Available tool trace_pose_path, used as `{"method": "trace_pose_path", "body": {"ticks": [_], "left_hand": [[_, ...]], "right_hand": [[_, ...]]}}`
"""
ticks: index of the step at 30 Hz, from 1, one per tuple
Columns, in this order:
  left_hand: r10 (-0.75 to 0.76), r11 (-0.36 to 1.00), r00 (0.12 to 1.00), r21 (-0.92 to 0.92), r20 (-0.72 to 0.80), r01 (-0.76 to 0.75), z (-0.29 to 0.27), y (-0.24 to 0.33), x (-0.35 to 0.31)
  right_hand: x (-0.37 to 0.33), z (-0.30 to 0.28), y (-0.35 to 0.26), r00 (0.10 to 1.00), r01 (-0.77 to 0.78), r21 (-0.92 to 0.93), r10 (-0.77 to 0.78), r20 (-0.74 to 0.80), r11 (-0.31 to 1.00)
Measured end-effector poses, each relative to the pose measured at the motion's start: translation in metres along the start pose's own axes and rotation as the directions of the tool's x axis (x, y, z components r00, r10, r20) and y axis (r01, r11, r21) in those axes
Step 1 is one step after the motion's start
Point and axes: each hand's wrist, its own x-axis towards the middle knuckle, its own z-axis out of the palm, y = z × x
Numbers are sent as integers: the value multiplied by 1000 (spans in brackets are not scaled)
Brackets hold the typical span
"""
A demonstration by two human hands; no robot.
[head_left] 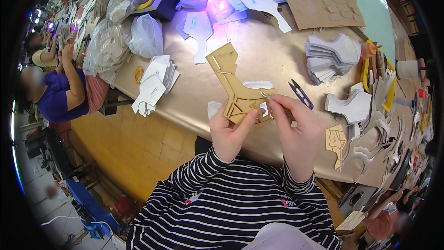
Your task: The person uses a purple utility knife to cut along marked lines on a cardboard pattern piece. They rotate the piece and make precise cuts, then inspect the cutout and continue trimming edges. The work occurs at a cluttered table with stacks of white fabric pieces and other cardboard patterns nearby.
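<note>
My left hand (230, 132) grips a brown, boot-shaped slotted template (231, 81) by its lower end, thumb on top. A white cut piece (258, 84) shows from behind the template's edge. Over the template's right part, my right hand (296, 118) is closed in a pinch at the slots. A slim pale tip (265, 94) shows at its fingertips; its kind is not clear. Just beyond my right hand, a pair of dark blue thread snips (300, 94) lies on the gold-coloured table (185, 90).
Stacks of white cut pieces lie left (155, 81) and right (332, 58). A small tan template (336, 146) rests near the right edge. Plastic bags (145, 34) and a brown board (319, 0) are at the back. A person in purple (64, 95) sits at left.
</note>
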Motion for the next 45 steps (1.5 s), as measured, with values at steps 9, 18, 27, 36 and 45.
{"method": "trace_pose_path", "body": {"ticks": [9, 18, 27, 36, 45], "left_hand": [[99, 980, 994, 177, -49, -89, -2, -4, -3], [160, 973, 982, 184, -99, -140, -2, -10, -8], [762, 432, 607, 522, 225, -736, -33, -9, 26], [695, 325, 572, 519, 437, -791, -35, 16, 27], [637, 428, 615, 451, 465, -783, -36, 23, 31]], "right_hand": [[-2, 2, -7, 999, 44, -85, -43, 16, 995], [-4, 11, -5, 997, 72, -51, -72, 7, 996], [-11, 8, -7, 917, -370, 450, 243, 316, 812], [-20, 1, 8, 873, -486, 667, 275, 403, 565], [-22, 5, 18, 880, -475, 734, 244, 408, 485]]}}
